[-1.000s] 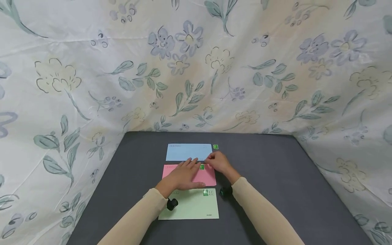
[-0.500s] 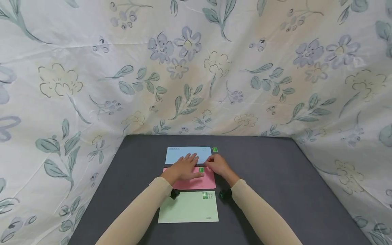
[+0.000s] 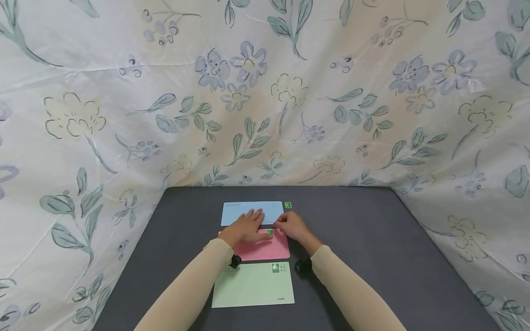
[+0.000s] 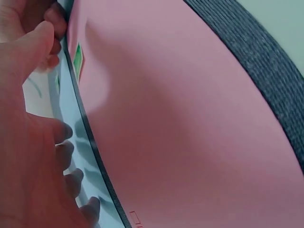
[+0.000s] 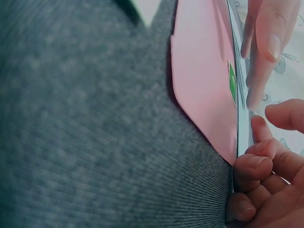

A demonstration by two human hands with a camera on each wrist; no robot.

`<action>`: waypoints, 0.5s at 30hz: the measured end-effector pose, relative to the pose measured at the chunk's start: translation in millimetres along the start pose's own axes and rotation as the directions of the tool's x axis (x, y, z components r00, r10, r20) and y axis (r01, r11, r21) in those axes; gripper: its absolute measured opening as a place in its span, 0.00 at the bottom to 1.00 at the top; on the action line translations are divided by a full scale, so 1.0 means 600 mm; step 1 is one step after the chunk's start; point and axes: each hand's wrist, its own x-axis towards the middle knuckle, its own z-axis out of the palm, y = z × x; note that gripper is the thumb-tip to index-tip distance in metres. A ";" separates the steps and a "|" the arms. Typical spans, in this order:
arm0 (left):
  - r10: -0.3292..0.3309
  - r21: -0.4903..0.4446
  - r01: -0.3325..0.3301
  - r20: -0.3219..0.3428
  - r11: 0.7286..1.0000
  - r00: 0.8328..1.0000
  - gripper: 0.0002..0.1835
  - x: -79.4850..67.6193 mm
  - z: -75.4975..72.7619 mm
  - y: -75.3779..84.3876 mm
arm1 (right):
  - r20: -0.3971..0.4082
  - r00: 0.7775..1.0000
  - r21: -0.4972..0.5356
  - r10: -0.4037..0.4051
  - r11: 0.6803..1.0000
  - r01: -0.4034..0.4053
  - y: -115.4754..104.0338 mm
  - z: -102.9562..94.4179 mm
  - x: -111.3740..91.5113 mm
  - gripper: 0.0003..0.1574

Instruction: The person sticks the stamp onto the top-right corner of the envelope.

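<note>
My left hand (image 3: pixel 246 228) lies flat with spread fingers, its fingertips resting on the blue envelope (image 3: pixel 270 208) and its thumb over the pink envelope (image 3: pixel 269 250). A green stamp (image 3: pixel 270 232) sits at the pink envelope's top right, beside that thumb. At the blue envelope's lower right corner is my right hand (image 3: pixel 292 225), fingers curled and thumb close to the index fingertip (image 5: pixel 260 128). Whether the corner is pinched between them cannot be made out. A separate green stamp (image 3: pixel 288 205) lies just right of the blue envelope's upper right corner.
A pale green envelope (image 3: pixel 252 287) with a stamp (image 3: pixel 275 267) in its top right lies nearest me. All lie on a dark grey table (image 3: pixel 356 239). A floral cloth (image 3: pixel 265 115) hangs behind and at both sides.
My left hand has slid forward from the pink envelope onto the blue one. The right hand stays at the blue envelope's corner. The head view has tilted slightly, shifting everything down.
</note>
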 end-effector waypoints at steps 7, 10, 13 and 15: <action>-0.002 -0.033 0.003 0.019 0.999 1.000 0.53 -0.003 -0.003 -0.002 | -0.007 1.000 0.005 0.011 1.000 -0.011 -0.002 0.002 0.000 0.10; -0.004 -0.044 0.005 0.023 0.999 1.000 0.52 -0.002 -0.002 -0.005 | -0.001 1.000 0.004 0.013 1.000 -0.013 -0.002 0.003 0.003 0.10; -0.004 -0.046 0.005 0.024 0.999 1.000 0.51 0.000 -0.001 -0.006 | -0.002 1.000 0.011 0.009 1.000 -0.009 0.000 0.002 0.006 0.09; -0.001 -0.051 0.002 0.021 0.999 1.000 0.50 0.002 -0.002 -0.007 | -0.010 1.000 0.015 0.002 1.000 -0.002 0.002 -0.001 0.009 0.09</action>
